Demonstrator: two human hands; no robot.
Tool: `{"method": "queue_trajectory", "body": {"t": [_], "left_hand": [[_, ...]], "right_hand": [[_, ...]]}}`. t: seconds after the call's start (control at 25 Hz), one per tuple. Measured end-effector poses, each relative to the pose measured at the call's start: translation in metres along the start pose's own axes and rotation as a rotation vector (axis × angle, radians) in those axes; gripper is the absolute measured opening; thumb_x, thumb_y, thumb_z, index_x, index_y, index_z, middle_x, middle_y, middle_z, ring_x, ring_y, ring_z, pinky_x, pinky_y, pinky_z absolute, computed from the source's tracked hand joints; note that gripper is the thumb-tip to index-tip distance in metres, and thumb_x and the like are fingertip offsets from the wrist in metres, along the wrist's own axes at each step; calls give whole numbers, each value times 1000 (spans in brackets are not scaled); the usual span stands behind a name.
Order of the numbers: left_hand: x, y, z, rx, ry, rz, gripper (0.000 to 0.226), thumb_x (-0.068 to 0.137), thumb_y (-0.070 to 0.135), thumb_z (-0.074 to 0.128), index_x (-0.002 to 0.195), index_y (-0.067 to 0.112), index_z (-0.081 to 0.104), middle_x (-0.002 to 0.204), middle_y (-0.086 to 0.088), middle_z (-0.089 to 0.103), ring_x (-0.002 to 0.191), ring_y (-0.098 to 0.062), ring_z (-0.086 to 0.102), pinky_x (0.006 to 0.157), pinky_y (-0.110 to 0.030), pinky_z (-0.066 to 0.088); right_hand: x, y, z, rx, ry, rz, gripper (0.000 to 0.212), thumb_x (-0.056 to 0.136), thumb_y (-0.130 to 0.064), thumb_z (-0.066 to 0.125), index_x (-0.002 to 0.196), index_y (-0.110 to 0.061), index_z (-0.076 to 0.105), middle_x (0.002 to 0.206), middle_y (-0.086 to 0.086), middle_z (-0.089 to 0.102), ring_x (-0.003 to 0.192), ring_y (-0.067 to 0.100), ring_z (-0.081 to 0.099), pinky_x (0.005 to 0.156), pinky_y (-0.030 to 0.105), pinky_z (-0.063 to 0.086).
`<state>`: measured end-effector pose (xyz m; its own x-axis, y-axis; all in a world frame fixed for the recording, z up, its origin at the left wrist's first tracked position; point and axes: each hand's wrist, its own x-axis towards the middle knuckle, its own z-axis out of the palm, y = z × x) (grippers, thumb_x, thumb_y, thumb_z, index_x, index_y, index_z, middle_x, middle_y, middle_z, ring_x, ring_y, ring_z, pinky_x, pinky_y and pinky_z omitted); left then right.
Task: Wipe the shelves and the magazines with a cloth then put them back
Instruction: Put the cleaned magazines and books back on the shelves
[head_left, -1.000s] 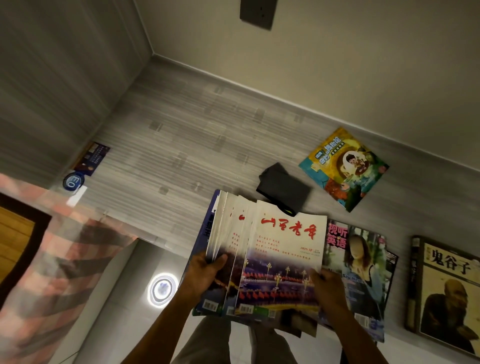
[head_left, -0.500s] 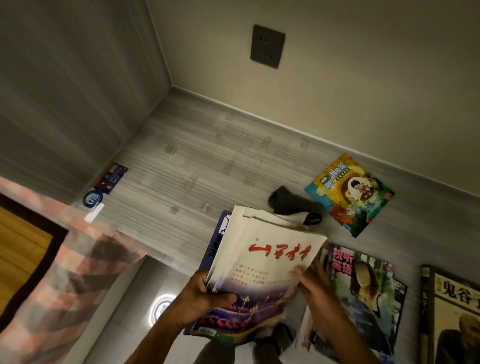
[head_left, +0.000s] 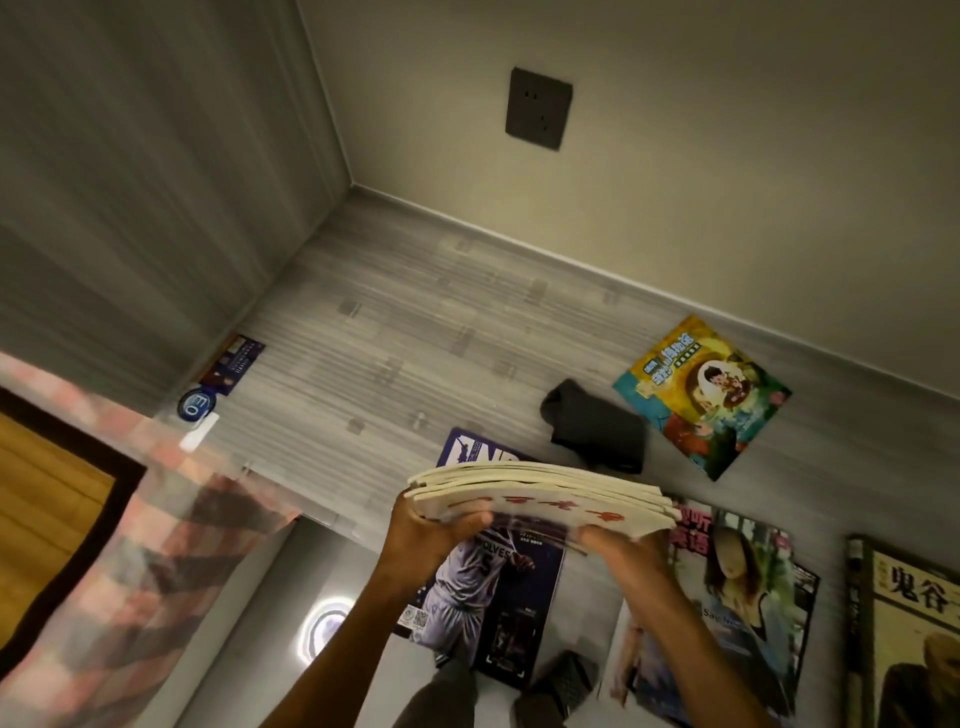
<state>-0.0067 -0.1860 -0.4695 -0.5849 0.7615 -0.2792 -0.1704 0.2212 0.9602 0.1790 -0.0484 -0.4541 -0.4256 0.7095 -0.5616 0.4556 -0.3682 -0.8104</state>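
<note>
Magazine stack (head_left: 540, 491), thin, limp and likely slippery, is gripped at both ends by left hand (head_left: 434, 530) and right hand (head_left: 621, 548); support underneath advised.

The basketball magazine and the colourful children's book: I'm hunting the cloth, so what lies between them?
The head view shows the dark folded cloth there, between basketball magazine and children's book.

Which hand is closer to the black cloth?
Right. The right hand is just below the black cloth; the left hand is farther away, down and left, gripping the magazine stack.
</note>
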Motion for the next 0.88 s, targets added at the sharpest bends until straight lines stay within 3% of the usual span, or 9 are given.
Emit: {"method": "queue_trajectory", "body": {"t": [0.12, 0.24, 0.4, 0.52, 0.64, 0.72, 0.8, 0.88], "left_hand": [[-3, -2, 1, -20, 35, -62, 40, 70, 8, 83, 108, 15, 69, 105, -9, 73, 100, -28, 68, 83, -40, 57], [-12, 25, 6, 11, 89, -130, 40, 67, 32, 84, 100, 16, 68, 93, -3, 75, 87, -26, 72, 69, -35, 60], [-15, 108, 11, -102, 137, -43, 39, 64, 27, 87, 97, 14, 70, 90, -8, 75, 83, -25, 72, 67, -35, 60], [-15, 203, 6, -138, 138, 85, 49, 48, 19, 95, 89, 13, 71, 83, -7, 75, 75, -22, 73, 60, -30, 58], [-25, 304, -1, -146, 136, 242, 44, 46, 16, 96, 83, 12, 72, 78, -5, 75, 70, -21, 73, 56, -29, 57], [-36, 368, -2, -142, 135, 401, 48, 37, 29, 94, 80, 18, 76, 79, -8, 75, 71, -25, 73, 60, -36, 58], [-47, 425, 2, -179, 121, 573, 42, 44, 29, 92, 82, 20, 76, 81, -9, 75, 74, -28, 73, 64, -39, 58], [-50, 472, 16, -220, 92, 691, 27, 63, 21, 83, 88, 14, 73, 85, -6, 75, 76, -26, 73, 67, -40, 58]], "right_hand": [[1, 16, 9, 23, 20, -74, 35, 78, -6, 77, 94, -34, 64, 86, -23, 69, 88, -5, 64, 67, 8, 49], [-9, 4, 3, 65, 40, -91, 36, 75, -18, 79, 104, -34, 65, 100, -15, 72, 99, 5, 66, 76, 20, 54], [-30, -74, -9, 212, 126, -237, 40, 69, -2, 80, 96, -27, 64, 86, -17, 73, 85, 6, 69, 60, 16, 53], [-66, -173, -27, 196, 135, -474, 60, 48, -4, 93, 95, -27, 64, 82, -18, 73, 81, 9, 70, 55, 17, 53], [-112, -268, -43, 197, 178, -678, 47, 39, -18, 91, 80, -24, 70, 70, -16, 72, 66, 1, 69, 50, 19, 50], [-141, -326, -49, 250, 192, -815, 48, 32, -10, 96, 71, -17, 68, 64, -10, 72, 54, 4, 67, 41, 14, 47], [-164, -386, -56, 276, 258, -996, 42, 36, -32, 87, 71, -16, 70, 68, -10, 73, 55, 5, 67, 43, 15, 49], [-172, -446, -66, 254, 302, -1194, 43, 49, -45, 79, 83, -20, 70, 80, -11, 74, 69, 6, 71, 55, 21, 55]]}}
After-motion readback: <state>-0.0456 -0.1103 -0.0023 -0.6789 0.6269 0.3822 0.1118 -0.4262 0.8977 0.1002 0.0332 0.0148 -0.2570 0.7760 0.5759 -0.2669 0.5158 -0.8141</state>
